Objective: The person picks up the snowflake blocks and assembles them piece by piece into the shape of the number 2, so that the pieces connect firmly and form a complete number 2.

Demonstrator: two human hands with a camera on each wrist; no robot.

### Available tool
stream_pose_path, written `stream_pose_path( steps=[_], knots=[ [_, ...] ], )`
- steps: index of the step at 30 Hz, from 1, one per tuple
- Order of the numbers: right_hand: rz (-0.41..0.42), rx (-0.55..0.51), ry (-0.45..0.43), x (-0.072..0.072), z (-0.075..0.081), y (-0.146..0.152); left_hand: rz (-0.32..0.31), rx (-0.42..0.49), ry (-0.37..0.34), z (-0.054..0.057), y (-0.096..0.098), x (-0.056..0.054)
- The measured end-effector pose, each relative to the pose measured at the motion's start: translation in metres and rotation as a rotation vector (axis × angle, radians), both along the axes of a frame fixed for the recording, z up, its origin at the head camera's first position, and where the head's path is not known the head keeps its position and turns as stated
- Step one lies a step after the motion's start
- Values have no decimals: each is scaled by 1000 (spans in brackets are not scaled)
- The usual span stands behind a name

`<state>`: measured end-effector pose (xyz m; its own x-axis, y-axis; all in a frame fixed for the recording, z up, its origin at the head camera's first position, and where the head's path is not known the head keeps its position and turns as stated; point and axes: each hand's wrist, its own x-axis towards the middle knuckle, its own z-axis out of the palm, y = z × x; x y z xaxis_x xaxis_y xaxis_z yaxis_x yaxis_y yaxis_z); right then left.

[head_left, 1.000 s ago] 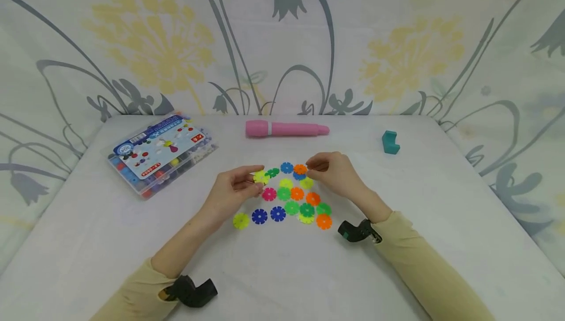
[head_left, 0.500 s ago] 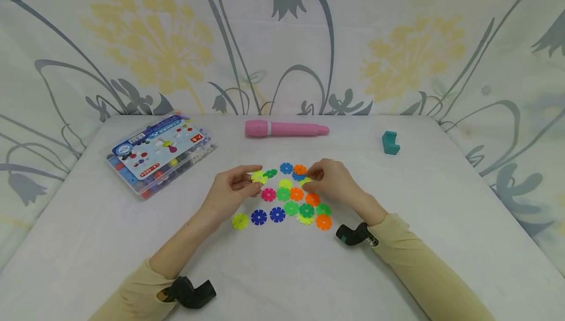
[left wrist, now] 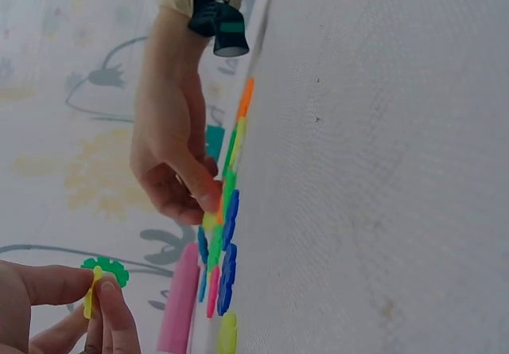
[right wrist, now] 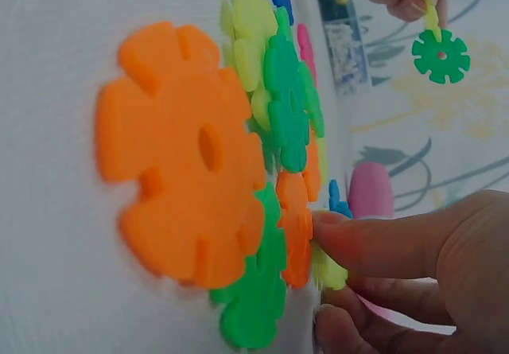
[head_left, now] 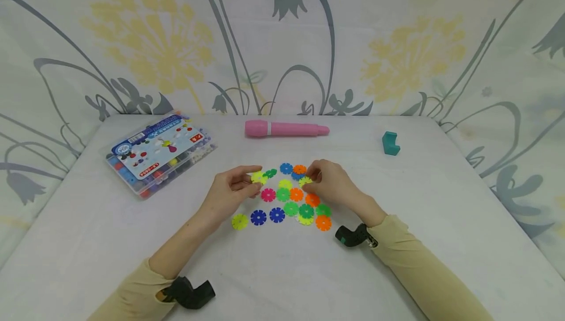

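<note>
My left hand (head_left: pixel 227 191) pinches a yellow snowflake disc (head_left: pixel 257 178) above the table. A green snowflake disc (right wrist: pixel 441 56) is slotted into it, roughly crosswise, as the right wrist view shows. Lower down, my right hand (head_left: pixel 335 184) has thumb and fingers at the edge of another yellow snowflake disc (right wrist: pixel 331 268) and pinches it at table level. Just beyond those fingers an orange disc (head_left: pixel 299 169) overlaps a blue disc (head_left: pixel 297 176). Another orange disc (right wrist: pixel 296 227) lies by the right thumb. A pink disc (head_left: pixel 268 195) lies below the left fingertips.
Several more loose discs, including a dark blue disc (head_left: pixel 258 217) and an orange disc (head_left: pixel 323 223), lie nearer the front. Behind them is a pink tube-shaped thing (head_left: pixel 291 129). A clear compartment box (head_left: pixel 163 154) stands back left, a teal block (head_left: pixel 390 143) back right.
My right hand has moved slightly down and left, from near the orange and blue discs to the yellow disc, and its fingers have closed there. My left hand keeps its joined discs almost still.
</note>
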<state>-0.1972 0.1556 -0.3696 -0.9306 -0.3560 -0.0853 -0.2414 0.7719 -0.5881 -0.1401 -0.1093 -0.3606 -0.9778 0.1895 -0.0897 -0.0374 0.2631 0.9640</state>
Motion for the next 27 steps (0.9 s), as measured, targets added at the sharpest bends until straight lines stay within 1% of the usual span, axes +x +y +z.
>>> stream_pose_path(
  steps=[6, 9, 11, 15, 20, 23, 27],
  knots=[
    [0, -15, 7, 1, 2, -1, -2, -5, 9, 0, -1, 1],
    [1, -49, 22, 2, 6, 0, 3, -4, 8, 0, 0, 1],
    [9, -94, 43, 1, 10, 0, 5, -4, 7, 0, 1, 1],
    [28, -220, 80, -1, 22, -3, 12, 2, 3, 1, 3, 0],
    [37, -343, 87, 0, 34, -18, 15, 2, -7, 1, 4, -1],
    [38, -382, 79, 3, 33, -27, 21, -1, -21, 1, 4, -1],
    [36, -440, 32, 9, 25, -32, 32, 11, -25, 2, 3, 0]
  ],
)
